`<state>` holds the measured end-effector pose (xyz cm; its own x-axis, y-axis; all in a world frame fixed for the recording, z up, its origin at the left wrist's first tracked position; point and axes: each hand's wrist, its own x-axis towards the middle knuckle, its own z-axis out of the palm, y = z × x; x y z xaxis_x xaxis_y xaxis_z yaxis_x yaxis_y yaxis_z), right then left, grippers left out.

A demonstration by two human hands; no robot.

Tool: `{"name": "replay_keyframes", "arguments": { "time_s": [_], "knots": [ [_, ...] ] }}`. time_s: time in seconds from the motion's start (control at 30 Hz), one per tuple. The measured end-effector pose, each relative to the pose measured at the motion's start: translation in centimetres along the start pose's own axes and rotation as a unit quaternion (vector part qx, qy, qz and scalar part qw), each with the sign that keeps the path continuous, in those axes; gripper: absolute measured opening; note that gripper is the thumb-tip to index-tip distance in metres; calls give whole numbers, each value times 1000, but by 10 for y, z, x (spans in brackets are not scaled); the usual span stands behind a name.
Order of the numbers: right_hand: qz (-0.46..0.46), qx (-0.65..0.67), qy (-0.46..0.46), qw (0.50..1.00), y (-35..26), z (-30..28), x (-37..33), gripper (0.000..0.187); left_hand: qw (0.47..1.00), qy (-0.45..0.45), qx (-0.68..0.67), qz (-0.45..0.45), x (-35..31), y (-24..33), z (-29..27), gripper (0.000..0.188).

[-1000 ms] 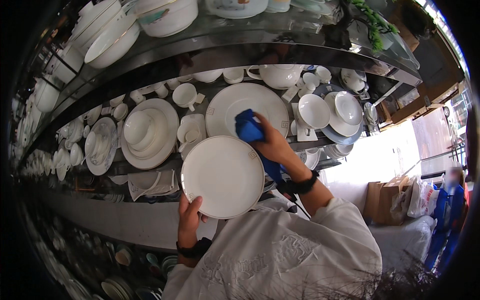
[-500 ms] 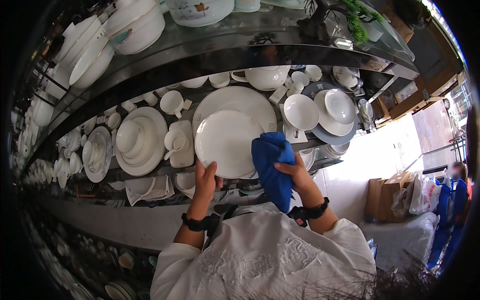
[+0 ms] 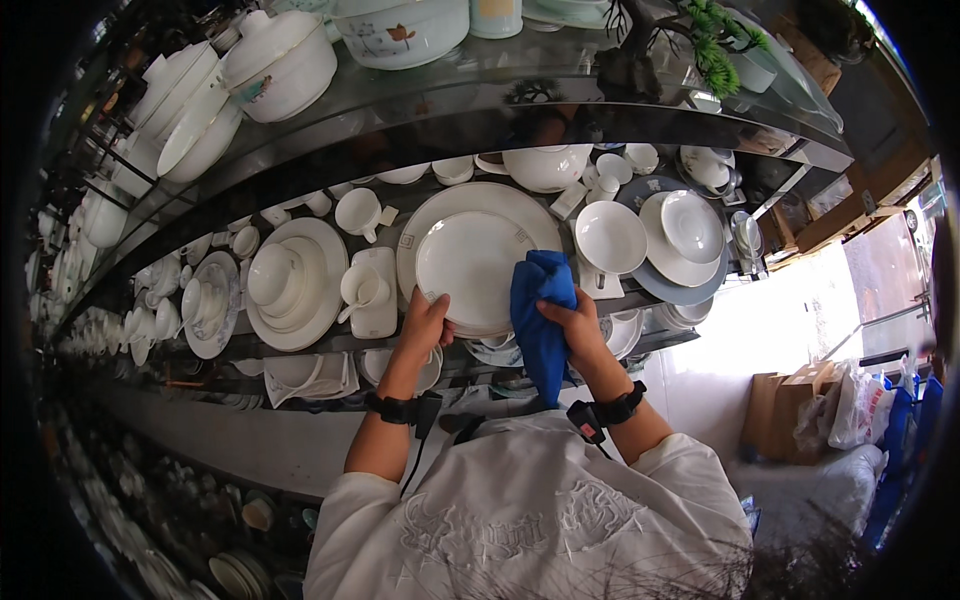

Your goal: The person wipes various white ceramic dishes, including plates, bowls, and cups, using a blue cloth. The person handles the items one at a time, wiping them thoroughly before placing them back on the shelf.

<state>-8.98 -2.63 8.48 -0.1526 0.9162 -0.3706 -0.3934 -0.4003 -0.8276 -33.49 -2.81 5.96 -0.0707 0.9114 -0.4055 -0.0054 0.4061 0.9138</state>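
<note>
Left grip pinches a white plate by its rim, which I see forward-right of it, over a larger plate — and forward-left of my right grip, clutching a blue cloth.

passable from near side, above shirt | overhung behind by upper shelf | around held plate: backed by large plate, flanked left by rectangular dish, right by wide cup
</note>
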Motion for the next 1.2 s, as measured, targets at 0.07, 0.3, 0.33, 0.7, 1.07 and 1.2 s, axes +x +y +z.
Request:
{"name": "replay_keyframes", "arguments": {
  "time_s": [0.07,0.3,0.33,0.7,1.07,1.2],
  "knots": [
    [-11,-7,-1,1000,2,0,3,47,998,20,50,-17,4,5,2,29],
    [-32,-25,5,999,11,0,15,50,911,131,342,192,46,-33,-5,65],
    [-36,-37,2,999,12,-1,17,51,914,120,363,132,36,-13,1,69],
    [-43,-109,-48,992,-8,-10,-19,60,860,224,424,174,25,-11,4,81],
    [-202,149,98,963,-103,-171,-82,66,887,-452,21,88,-48,48,156,49],
    [-170,105,168,965,-130,-223,-53,61,905,-422,-29,44,-8,40,230,70]
  ]
}}
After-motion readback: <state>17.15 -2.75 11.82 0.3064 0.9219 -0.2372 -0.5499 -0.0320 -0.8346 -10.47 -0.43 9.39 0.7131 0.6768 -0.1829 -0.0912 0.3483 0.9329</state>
